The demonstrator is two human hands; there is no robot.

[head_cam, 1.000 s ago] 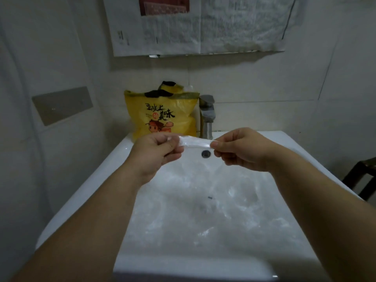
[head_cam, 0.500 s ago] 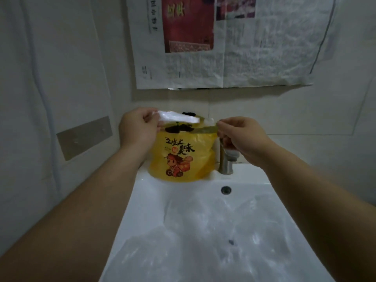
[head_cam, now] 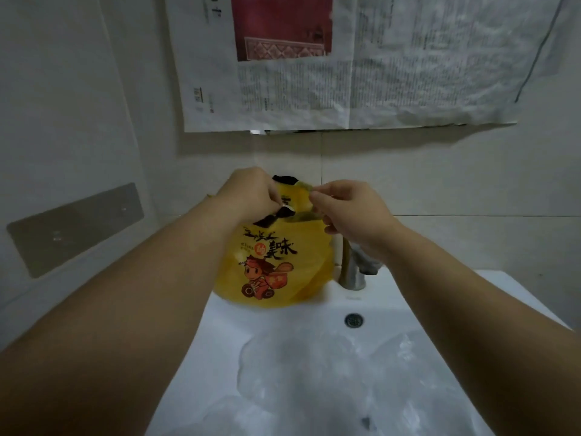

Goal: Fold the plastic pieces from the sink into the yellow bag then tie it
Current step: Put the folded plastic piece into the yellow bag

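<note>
A yellow bag (head_cam: 273,265) with a cartoon print and black trim stands on the back rim of the white sink (head_cam: 220,328), left of the tap. My left hand (head_cam: 251,191) is at the bag's mouth with its fingers curled down into the opening; a small white bit of folded plastic shows at its fingertips. My right hand (head_cam: 342,209) pinches the bag's right top edge and holds it open. Several clear plastic pieces (head_cam: 330,379) lie crumpled in the basin below.
A metal tap (head_cam: 353,269) stands right behind the bag, close under my right wrist. The overflow hole (head_cam: 354,320) sits below it. Newspaper sheets (head_cam: 345,58) hang on the tiled wall above. A grey plate (head_cam: 75,228) is fixed to the left wall.
My left hand carried the folded plastic strip from above the basin to the bag and pushed it down into the mouth. My right hand let go of the strip and took the bag's edge.
</note>
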